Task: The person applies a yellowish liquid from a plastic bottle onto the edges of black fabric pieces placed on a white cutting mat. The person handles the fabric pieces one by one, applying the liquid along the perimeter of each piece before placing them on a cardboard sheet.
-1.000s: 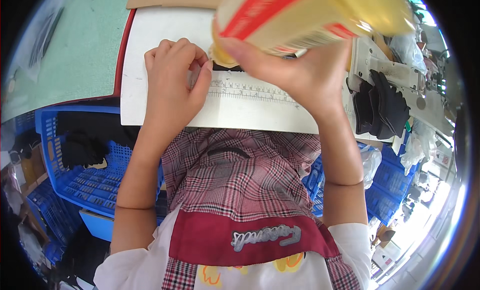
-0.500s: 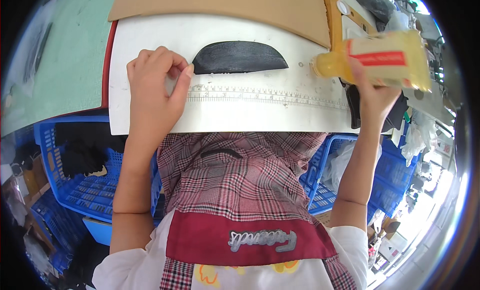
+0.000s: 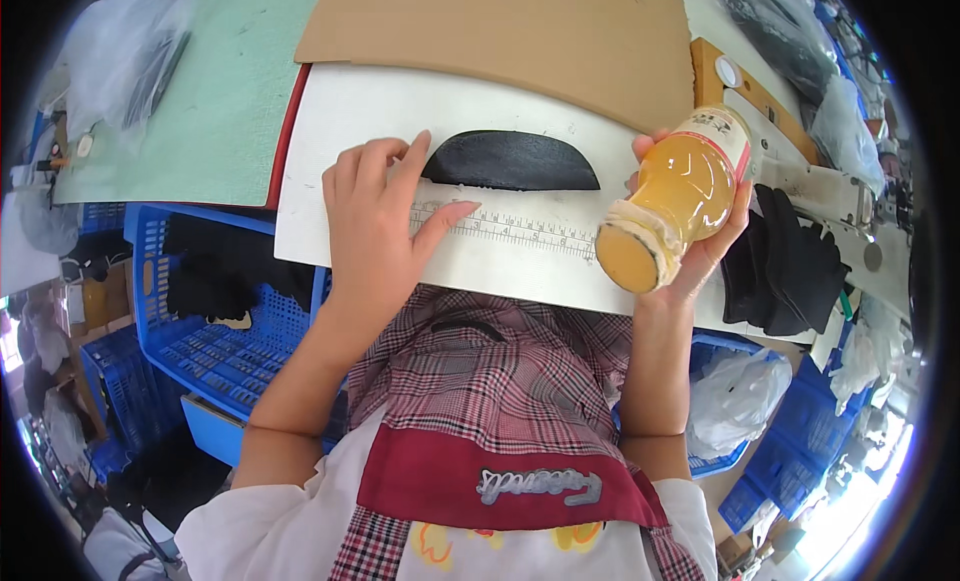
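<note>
A black, flat half-oval piece lies on the white work table, its straight edge towards me. My left hand is open at the piece's left end, thumb and forefinger spread apart. Whether the forefinger touches the piece, I cannot tell. On the right, my right hand is wrapped round a clear bottle of yellow liquid with a pale and red label. The bottle tilts with its mouth down towards me. A yellowish pad with whitish wrapping round it covers the mouth.
A printed ruler scale runs along the table below the piece. Brown cardboard covers the far side. Black fabric pieces lie at the right, near a metal machine part. Blue crates stand below the table; a green surface adjoins left.
The bottle has swung from lying sideways at the far right to pointing towards me, nearer the middle. My left fingers have spread from the piece's corner. The whole view has shifted.
</note>
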The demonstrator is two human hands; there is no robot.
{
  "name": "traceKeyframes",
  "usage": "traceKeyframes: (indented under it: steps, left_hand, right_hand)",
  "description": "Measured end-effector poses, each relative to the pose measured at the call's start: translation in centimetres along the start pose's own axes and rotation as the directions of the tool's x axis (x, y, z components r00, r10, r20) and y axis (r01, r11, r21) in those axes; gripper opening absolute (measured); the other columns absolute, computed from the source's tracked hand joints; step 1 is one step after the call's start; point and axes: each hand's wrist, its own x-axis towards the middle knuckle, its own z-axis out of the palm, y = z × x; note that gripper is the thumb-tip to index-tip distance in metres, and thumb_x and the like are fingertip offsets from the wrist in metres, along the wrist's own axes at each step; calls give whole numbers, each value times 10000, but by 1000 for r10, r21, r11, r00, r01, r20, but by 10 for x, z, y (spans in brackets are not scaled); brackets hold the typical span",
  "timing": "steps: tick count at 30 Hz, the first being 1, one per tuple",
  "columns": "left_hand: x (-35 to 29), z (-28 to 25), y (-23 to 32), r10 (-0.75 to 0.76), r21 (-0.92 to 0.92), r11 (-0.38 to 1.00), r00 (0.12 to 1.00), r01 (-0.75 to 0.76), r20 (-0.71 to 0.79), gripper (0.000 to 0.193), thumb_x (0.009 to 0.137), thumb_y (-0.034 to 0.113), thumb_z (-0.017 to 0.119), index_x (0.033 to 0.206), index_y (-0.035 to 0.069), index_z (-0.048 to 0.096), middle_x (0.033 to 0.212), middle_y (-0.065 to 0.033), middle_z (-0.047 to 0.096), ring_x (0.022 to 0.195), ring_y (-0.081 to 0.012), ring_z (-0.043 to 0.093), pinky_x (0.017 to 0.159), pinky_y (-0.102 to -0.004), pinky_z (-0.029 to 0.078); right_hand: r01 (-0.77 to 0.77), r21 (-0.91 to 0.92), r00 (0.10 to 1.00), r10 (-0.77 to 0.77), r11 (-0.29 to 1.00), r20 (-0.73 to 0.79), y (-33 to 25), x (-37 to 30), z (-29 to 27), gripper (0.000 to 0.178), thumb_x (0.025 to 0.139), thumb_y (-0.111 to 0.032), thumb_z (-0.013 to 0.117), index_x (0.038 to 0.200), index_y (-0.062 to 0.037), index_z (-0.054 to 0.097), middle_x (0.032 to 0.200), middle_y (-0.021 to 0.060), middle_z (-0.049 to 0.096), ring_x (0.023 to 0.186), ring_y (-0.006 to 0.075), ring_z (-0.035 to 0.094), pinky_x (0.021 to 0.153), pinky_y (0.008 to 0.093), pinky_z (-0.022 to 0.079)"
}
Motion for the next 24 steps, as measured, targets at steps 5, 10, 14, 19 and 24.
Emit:
traceKeyframes:
  steps: [5, 10, 14, 19, 24]
  left_hand:
    - [-16, -5, 5, -27, 67, 997, 999, 29, -29, 455, 783, 264, 672, 1142, -4, 594, 1027, -103, 549, 960, -253, 467, 857, -377, 327]
    - [-17, 0, 5, 23, 105, 994, 991, -9, -132, 381, 803, 241, 654, 1096, 2, 608, 968, -85, 571, 918, -255, 497, 825, -396, 329]
    - [-16, -3, 8, 0, 92, 996, 994, 10, -110, 347, 825, 205, 634, 1112, 11, 620, 963, -89, 600, 935, -244, 509, 857, -371, 331]
    - [-14, -4, 8, -61, 34, 997, 989, 66, -137, 293, 829, 176, 623, 1071, 11, 639, 950, -90, 606, 927, -240, 524, 856, -364, 338]
    - [-15, -7, 9, -61, 54, 996, 990, 68, -124, 274, 830, 167, 618, 1058, 17, 647, 952, -90, 603, 929, -238, 523, 854, -363, 341]
  right_hand:
    - [66, -30, 998, -66, 997, -11, -2, -2, -15, 684, 859, -548, 486, 1245, 15, 446, 1152, 192, 554, 1058, 344, 552, 811, 389, 522]
    - [20, -44, 1000, -19, 999, 16, -1, -3, -15, 698, 848, -552, 500, 1265, 2, 420, 1155, 176, 553, 1042, 357, 561, 799, 390, 524]
    - [53, -10, 998, -53, 999, -32, 2, -5, -14, 693, 843, -551, 510, 1285, -30, 395, 1147, 159, 558, 1034, 380, 560, 786, 396, 526]
    - [60, -39, 998, -61, 997, -23, 4, -7, -15, 688, 844, -546, 511, 1286, -33, 391, 1143, 156, 560, 1036, 390, 560, 782, 397, 525]
    - [47, -29, 999, -48, 998, -19, 4, -7, -12, 693, 846, -541, 510, 1279, -14, 391, 1142, 156, 561, 1031, 390, 566, 796, 397, 518]
